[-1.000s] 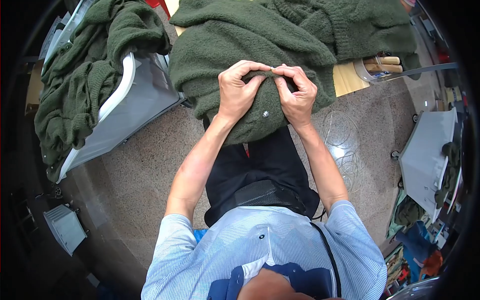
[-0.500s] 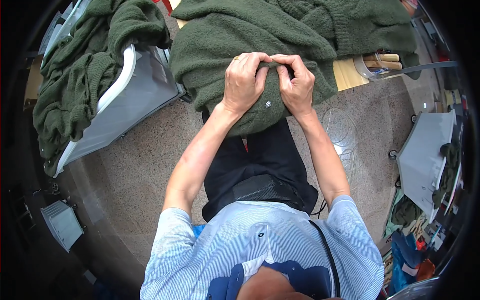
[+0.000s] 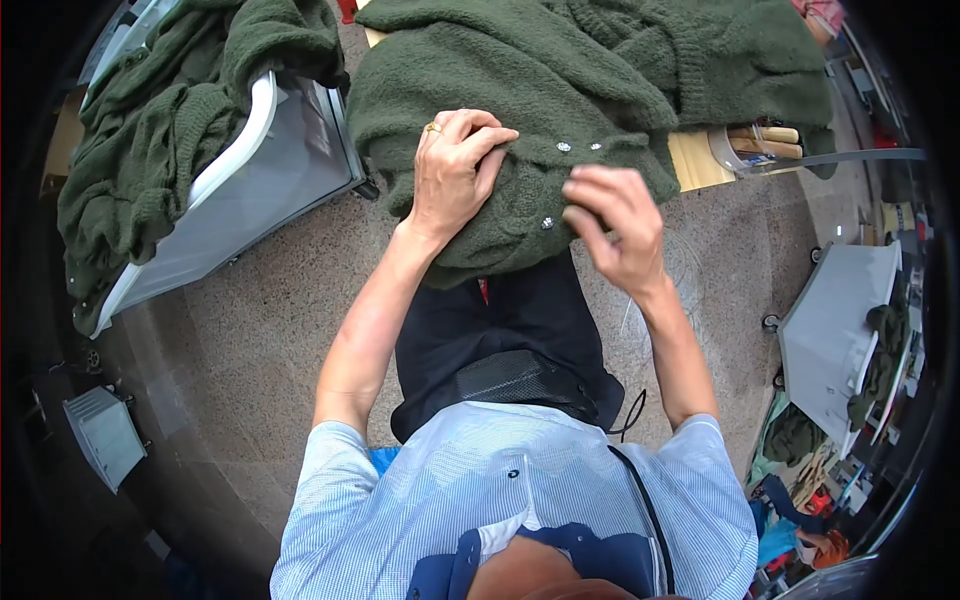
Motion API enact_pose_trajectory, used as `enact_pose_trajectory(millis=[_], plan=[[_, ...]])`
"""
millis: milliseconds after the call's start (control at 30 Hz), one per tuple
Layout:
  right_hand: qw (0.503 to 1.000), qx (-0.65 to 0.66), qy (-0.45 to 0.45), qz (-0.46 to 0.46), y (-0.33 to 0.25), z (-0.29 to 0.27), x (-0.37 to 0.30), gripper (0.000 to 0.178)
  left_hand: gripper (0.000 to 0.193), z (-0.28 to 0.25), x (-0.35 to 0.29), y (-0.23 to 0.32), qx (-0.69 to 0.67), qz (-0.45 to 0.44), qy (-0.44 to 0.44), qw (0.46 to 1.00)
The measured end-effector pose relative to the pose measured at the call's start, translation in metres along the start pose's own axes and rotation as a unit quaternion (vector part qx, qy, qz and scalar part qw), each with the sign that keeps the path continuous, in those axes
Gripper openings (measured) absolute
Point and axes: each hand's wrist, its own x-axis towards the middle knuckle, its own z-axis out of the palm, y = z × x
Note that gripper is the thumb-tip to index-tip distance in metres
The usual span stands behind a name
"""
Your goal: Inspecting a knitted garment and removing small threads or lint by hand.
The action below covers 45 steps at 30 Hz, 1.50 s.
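Note:
A dark green knitted garment (image 3: pixel 480 90) is draped in folds over the table and hangs off its near edge above my lap. My left hand (image 3: pixel 455 180), with a ring on one finger, is closed on a fold of the knit at the garment's near part. My right hand (image 3: pixel 620 225) is lifted a little right of the fabric, slightly blurred, its fingers curved and apart from the thumb with nothing visible in them. Between the hands show small sparkly buttons, one (image 3: pixel 563 147) near the upper fold and another (image 3: pixel 547 223) lower down.
A grey cart (image 3: pixel 290 160) heaped with more green knitwear (image 3: pixel 150 180) stands at the left. On the table's right sits a clear container (image 3: pixel 735 145) with wooden-handled tools (image 3: pixel 765 140). Another cart (image 3: pixel 840 320) on wheels is at the right.
My right hand has let go of the knit and moved right and toward me. My left hand has shifted slightly left, still on the fabric. More sparkly buttons now show between them.

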Motion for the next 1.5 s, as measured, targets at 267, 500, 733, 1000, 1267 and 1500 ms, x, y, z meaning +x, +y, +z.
enact_pose_trajectory(millis=[267, 500, 733, 1000, 1267, 1500], plan=[[0.98, -0.116, -0.13, -0.092, -0.002, 0.014, -0.004, 0.029, 0.035, -0.01, -0.004, 0.001, 0.009, -0.012, 0.023, 1.0], [0.973, -0.14, -0.168, -0.078, -0.018, 0.007, 0.008, 0.024, 0.028, -0.03, -0.002, 0.002, 0.009, 0.026, -0.011, 1.0], [0.992, -0.064, -0.03, -0.106, -0.018, 0.046, 0.025, 0.022, 0.018, -0.023, 0.013, 0.021, -0.048, 0.014, -0.106, 0.993], [0.999, 0.014, 0.023, -0.027, 0.005, 0.061, 0.016, 0.027, 0.017, -0.021, 0.009, -0.01, -0.307, -0.189, -0.158, 0.919], [0.996, 0.01, 0.066, -0.066, 0.002, 0.064, 0.035, 0.028, 0.024, -0.018, 0.014, -0.013, -0.199, -0.124, -0.183, 0.955], [0.993, -0.01, 0.102, -0.066, 0.01, 0.07, 0.029, 0.026, 0.022, -0.017, 0.011, -0.016, -0.212, -0.055, -0.186, 0.958]])
